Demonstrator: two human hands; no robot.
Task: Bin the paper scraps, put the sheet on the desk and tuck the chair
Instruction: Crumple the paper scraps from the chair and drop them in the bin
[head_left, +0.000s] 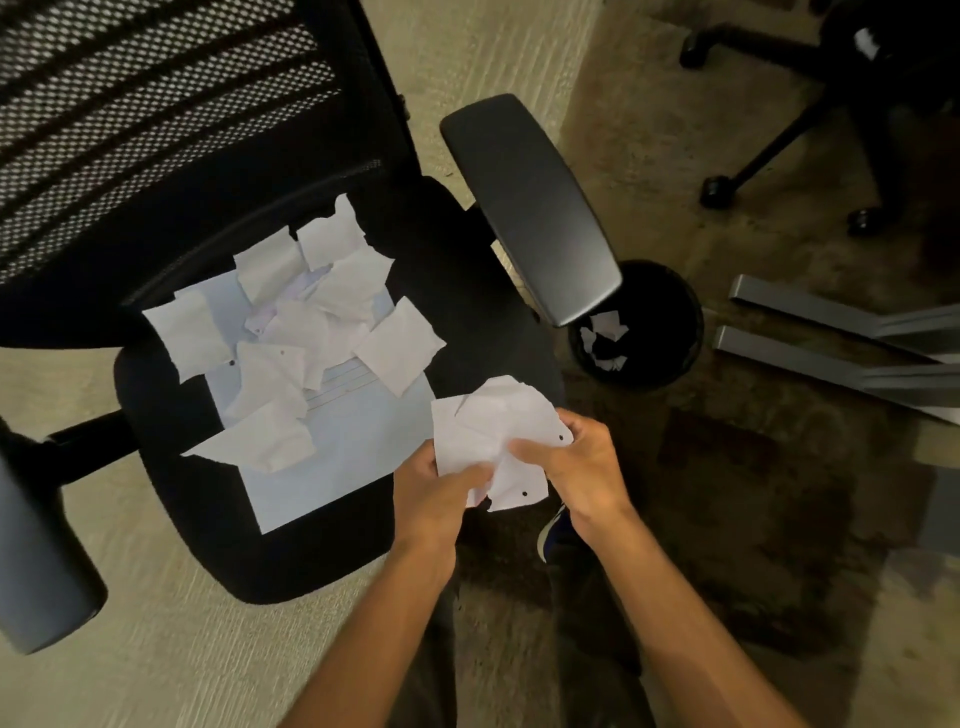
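A black office chair (457, 291) with a mesh back stands in front of me. A flat lined sheet (343, 457) lies on its seat, with several torn white paper scraps (291, 322) heaped on it. Both hands hold one crumpled scrap with punched holes (488, 421) over the seat's right front corner: my left hand (431, 493) grips its lower left, my right hand (576, 462) its right side. A round black bin (670, 312) stands on the floor right of the chair, half under the armrest, with a few scraps inside (605, 338).
The chair's right armrest (530, 208) overhangs the bin; its left armrest (36, 561) is at the lower left. Grey metal desk legs (831, 332) lie along the floor at right. Another chair's wheeled base (779, 130) is at the top right. The floor is carpet.
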